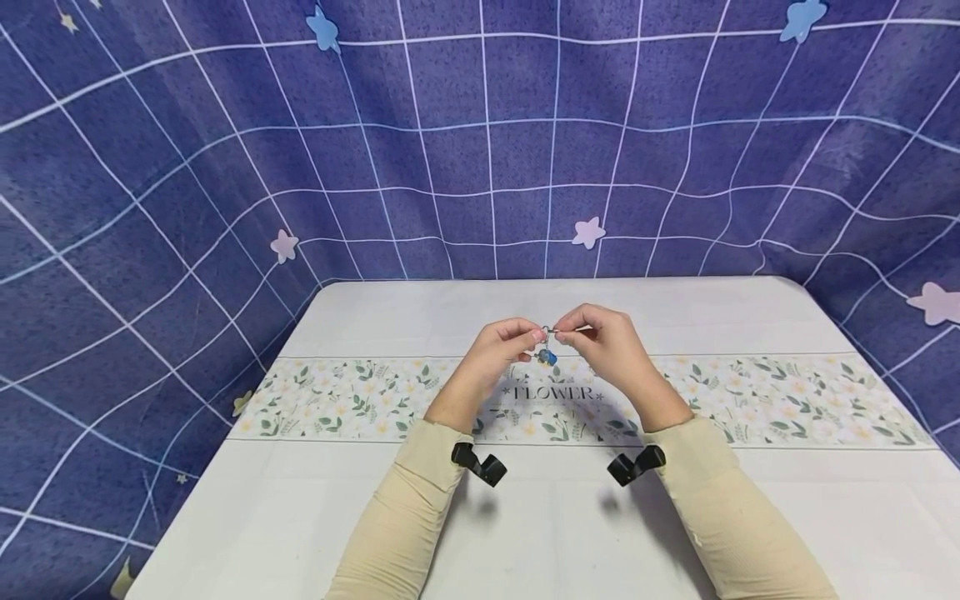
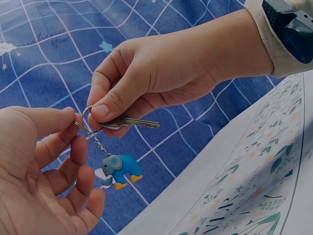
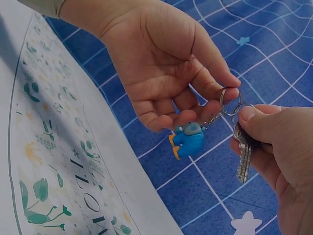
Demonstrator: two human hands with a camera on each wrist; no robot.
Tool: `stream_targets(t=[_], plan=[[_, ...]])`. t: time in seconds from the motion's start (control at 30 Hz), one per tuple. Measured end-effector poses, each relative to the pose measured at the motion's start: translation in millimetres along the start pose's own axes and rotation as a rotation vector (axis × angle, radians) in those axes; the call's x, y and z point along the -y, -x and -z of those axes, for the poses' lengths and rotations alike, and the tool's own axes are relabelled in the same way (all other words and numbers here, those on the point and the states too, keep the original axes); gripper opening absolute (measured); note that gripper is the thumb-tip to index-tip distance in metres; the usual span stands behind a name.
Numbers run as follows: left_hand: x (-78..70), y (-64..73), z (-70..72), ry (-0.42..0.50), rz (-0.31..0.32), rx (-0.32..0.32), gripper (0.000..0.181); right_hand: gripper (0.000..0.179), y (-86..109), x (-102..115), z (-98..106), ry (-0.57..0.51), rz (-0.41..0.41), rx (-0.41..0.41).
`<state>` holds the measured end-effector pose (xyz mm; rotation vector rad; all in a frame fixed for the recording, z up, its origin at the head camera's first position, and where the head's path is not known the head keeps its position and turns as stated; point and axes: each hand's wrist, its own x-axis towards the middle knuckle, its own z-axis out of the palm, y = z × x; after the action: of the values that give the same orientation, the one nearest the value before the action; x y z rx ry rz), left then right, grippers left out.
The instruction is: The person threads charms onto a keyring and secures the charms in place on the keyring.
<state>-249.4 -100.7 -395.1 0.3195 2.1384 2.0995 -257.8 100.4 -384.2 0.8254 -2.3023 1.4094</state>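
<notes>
My left hand (image 1: 504, 350) pinches a metal key ring (image 3: 223, 101) between thumb and forefinger. From that ring, on a short chain (image 2: 99, 144), hangs a blue elephant charm (image 2: 126, 168) with yellow feet. My right hand (image 1: 606, 343) pinches a second small ring (image 3: 238, 113) linked with the first, along with a silver key (image 2: 142, 122) whose toothed blade sticks out past the fingers. In the right wrist view the key (image 3: 244, 161) points downward beside the right fingers. Both hands are held close together above the table, the elephant dangling between them.
A white table covering (image 1: 555, 508) with a floral band (image 1: 360, 400) reading FLOWER lies beneath the hands. Blue curtain (image 1: 450, 158) with white grid lines and stars hangs behind and at the sides. Each sleeved wrist wears a black camera mount (image 1: 480, 464).
</notes>
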Motion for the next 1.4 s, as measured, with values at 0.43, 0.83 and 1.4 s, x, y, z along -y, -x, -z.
stream_targets(t=[0.43,0.83,1.4], plan=[[3.8,0.0,-1.5,0.008,-0.04,0.024,0.005,0.005,0.4,0.8,0.0,-0.009,0.005,-0.005],[1.7,-0.6,-0.6,0.026,-0.023,0.019,0.011,0.006,0.4,1.4,0.5,0.012,0.019,0.012],[3.8,-1.0,1.9,0.016,0.01,0.025,0.01,0.006,0.7,0.5,0.9,0.013,0.009,0.018]])
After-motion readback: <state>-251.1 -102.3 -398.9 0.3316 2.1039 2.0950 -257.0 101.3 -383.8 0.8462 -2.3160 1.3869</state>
